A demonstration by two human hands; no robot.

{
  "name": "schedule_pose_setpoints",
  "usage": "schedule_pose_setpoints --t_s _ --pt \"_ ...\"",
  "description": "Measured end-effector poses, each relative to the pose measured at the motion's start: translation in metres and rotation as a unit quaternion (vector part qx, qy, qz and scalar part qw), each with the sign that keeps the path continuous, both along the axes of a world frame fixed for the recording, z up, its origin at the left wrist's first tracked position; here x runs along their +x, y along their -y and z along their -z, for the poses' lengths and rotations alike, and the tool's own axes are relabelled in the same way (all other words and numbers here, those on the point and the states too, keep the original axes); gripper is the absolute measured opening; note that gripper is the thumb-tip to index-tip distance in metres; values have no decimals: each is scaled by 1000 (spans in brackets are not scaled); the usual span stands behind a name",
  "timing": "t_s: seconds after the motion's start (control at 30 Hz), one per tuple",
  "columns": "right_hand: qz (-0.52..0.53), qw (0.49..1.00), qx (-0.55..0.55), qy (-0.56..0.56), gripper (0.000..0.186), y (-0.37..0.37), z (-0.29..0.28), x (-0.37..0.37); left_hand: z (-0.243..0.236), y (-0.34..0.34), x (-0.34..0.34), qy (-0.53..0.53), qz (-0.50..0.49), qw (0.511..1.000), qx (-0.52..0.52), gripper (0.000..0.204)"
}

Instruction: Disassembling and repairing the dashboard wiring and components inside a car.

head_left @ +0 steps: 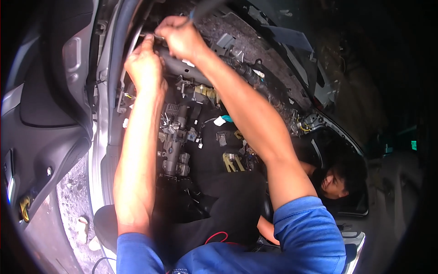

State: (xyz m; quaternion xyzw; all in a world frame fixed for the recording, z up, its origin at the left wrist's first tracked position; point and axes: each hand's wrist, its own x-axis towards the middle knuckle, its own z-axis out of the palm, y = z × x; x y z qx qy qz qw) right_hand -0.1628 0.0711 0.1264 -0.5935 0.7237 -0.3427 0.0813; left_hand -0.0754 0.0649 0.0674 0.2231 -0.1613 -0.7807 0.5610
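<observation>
Both hands closed — gripping crossbar

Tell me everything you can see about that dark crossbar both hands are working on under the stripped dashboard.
The dark crossbar is a thick black tube, metal by its look, running slantwise from upper left toward lower right behind the stripped dash. A ribbed black wire loom runs along beside it farther right. The left hand presses at its left end by the door pillar; the right hand closes over it from above. Whether either holds a tool is unclear.
</observation>
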Motion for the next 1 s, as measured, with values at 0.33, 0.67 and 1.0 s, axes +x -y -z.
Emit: schedule_pose_setpoints --t_s 0.33,0.67,1.0 --pt "-7 1000 -22 9 23 -2 12 2 0 0 -6 -23 -30 999 12 28" --pt "-82 977 -116 -162 42 -15 24 6 1 2 -8 23 -111 993 -44 27" --pt "-132 912 -232 -313 54 -7 21 0 11 9 -19 24 -101 993 -47 27"
